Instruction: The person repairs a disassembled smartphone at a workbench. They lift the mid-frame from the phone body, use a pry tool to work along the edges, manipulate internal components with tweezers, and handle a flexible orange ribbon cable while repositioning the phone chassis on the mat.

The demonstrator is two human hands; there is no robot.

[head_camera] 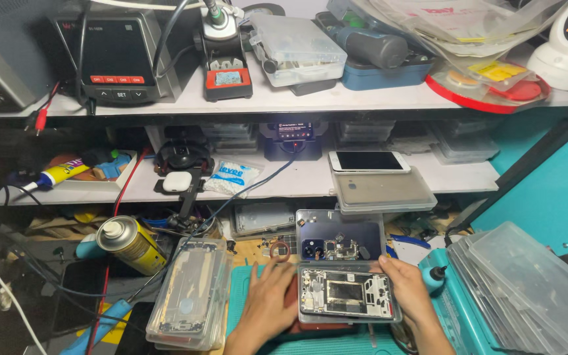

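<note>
An open clear plastic case (340, 263) lies on the teal work mat (241, 296). Its raised lid half holds a dark blue phone back with small loose parts (336, 246). The near half holds a phone frame with bare circuitry (345, 293). My left hand (269, 299) rests flat at the case's left end, fingers touching its side. At the right end my right hand (405, 286) grips the near half of the case, thumb on its edge.
A stack of clear cases with phone parts (189, 296) lies to the left, beside a yellow spray can (127, 243). More clear cases (527, 289) are stacked at the right on a teal box. Shelves above carry a white phone (368, 161), tools and cables.
</note>
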